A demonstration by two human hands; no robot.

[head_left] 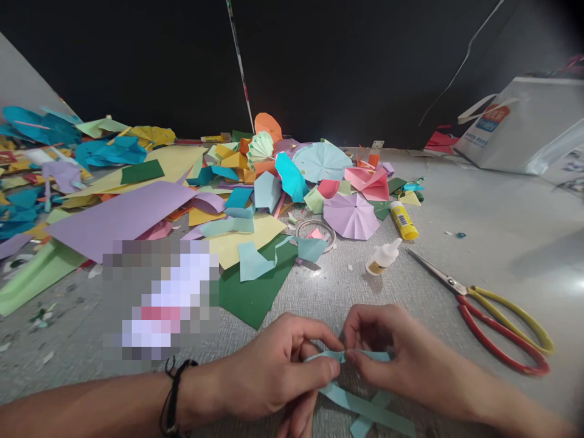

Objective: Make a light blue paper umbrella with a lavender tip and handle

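Observation:
My left hand, with a dark cord bracelet at its wrist, pinches a light blue paper strip between thumb and fingers. On the same strip, just to the right, the thumb and forefinger of my right hand are closed too, their tips almost touching the left ones. Beneath both hands, other light blue paper strips lie crossed on the table. A small white glue bottle stands upright beyond my right hand. Scissors with one red and one yellow handle rest to the right of it.
A yellow glue stick lies behind the bottle. Coloured paper scraps, a purple paper fan and a dark green sheet cover the middle and left. A blurred-out object lies left. At the far right sits a white bag.

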